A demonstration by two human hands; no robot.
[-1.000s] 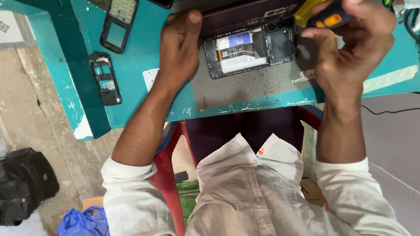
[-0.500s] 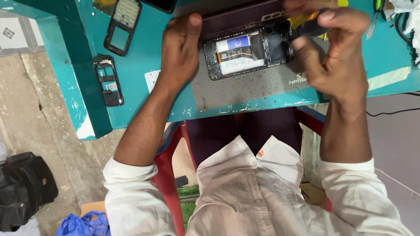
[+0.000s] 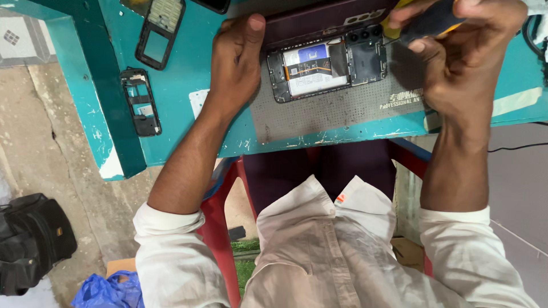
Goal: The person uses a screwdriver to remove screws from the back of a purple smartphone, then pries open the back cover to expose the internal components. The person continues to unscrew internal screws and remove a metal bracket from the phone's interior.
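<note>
An opened smartphone (image 3: pixel 326 67) with its back removed lies on a grey perforated work mat (image 3: pixel 337 111) on the teal table. Its battery and circuit boards show. My left hand (image 3: pixel 237 63) rests flat against the phone's left end, thumb up beside it. My right hand (image 3: pixel 462 54) grips a black and yellow screwdriver (image 3: pixel 425 21), its tip pointing at the phone's upper right corner near the camera openings. A dark maroon back cover (image 3: pixel 325 23) lies just beyond the phone.
Two dismantled small phone frames (image 3: pixel 140 101) (image 3: pixel 161 29) lie on the teal table (image 3: pixel 188 131) at the left. Below are a red chair (image 3: pixel 220 228), a black bag (image 3: pixel 31 239) and a blue plastic bag (image 3: pixel 108 288) on the floor.
My right hand with the screwdriver has come in toward the phone's upper right corner. My left hand stays against the phone's left end.
</note>
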